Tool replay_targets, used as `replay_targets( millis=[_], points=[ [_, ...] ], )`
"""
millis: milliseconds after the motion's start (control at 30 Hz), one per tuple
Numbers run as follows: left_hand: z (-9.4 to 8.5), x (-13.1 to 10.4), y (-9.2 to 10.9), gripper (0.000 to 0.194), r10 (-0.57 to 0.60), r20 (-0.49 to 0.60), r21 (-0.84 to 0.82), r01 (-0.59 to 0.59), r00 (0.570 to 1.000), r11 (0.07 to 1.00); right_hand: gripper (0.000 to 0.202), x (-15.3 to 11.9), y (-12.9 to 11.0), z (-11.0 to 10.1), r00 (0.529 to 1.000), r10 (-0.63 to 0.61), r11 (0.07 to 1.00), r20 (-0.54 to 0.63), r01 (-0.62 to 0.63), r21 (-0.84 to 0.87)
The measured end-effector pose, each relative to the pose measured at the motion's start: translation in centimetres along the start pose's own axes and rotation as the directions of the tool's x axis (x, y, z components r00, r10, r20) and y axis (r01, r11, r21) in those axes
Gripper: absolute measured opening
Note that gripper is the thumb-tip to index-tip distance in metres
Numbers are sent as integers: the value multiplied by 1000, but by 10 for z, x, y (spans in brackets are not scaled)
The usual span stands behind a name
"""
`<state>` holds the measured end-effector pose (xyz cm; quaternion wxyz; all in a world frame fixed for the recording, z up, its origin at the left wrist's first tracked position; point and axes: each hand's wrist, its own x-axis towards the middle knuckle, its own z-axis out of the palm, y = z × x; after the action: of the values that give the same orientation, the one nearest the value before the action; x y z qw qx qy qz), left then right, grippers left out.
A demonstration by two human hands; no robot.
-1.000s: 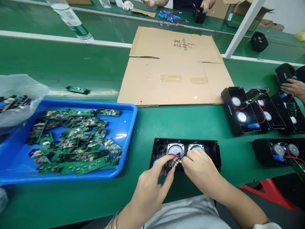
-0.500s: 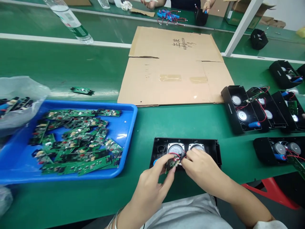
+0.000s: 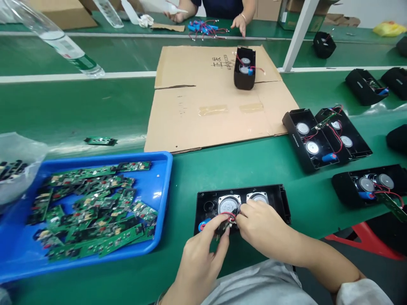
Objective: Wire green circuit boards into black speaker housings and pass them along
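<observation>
At the far left a clear plastic bag [image 3: 14,169] of dark parts lies on the green tabletop [image 3: 95,101], touching the blue tray [image 3: 160,178]. The tray holds a loose heap of green circuit boards [image 3: 92,212]. One more circuit board, a single one [image 3: 100,141], lies on the tabletop just behind the tray. A plastic bottle [image 3: 60,42] lies tilted farther back.

In the middle a flat cardboard sheet [image 3: 210,110] covers the tabletop, with a small black speaker case [image 3: 244,78] standing on its far part. Near the front edge lies an open black speaker shell [image 3: 280,199] with two round speakers inside it, side by side. The left hand [image 3: 199,258] and the right hand [image 3: 263,226] meet over the near side of this shell, fingertips almost touching. Between them they pinch a small board [image 3: 225,224] with red wires [image 3: 229,214] attached, held just in front of the left speaker. Both hands are closed on that small piece.

To the right, more open shells [image 3: 324,135] with speakers and red wires lie in a row, and another shell [image 3: 369,186] lies nearer the edge. At the far side of the tabletop, another person's hand [image 3: 239,23] rests beside a bundle of blue and red wires [image 3: 205,29].
</observation>
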<state>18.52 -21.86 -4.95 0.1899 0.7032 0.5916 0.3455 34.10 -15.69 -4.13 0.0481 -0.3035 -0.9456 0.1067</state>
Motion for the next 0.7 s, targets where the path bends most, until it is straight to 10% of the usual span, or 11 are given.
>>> replay_targets(
  millis=[700],
  points=[
    [9, -3, -5, 28, 37, -19, -76, -39, 999, 996, 23, -8, 5, 22, 955, 212, 944, -207, -146, 295]
  ],
)
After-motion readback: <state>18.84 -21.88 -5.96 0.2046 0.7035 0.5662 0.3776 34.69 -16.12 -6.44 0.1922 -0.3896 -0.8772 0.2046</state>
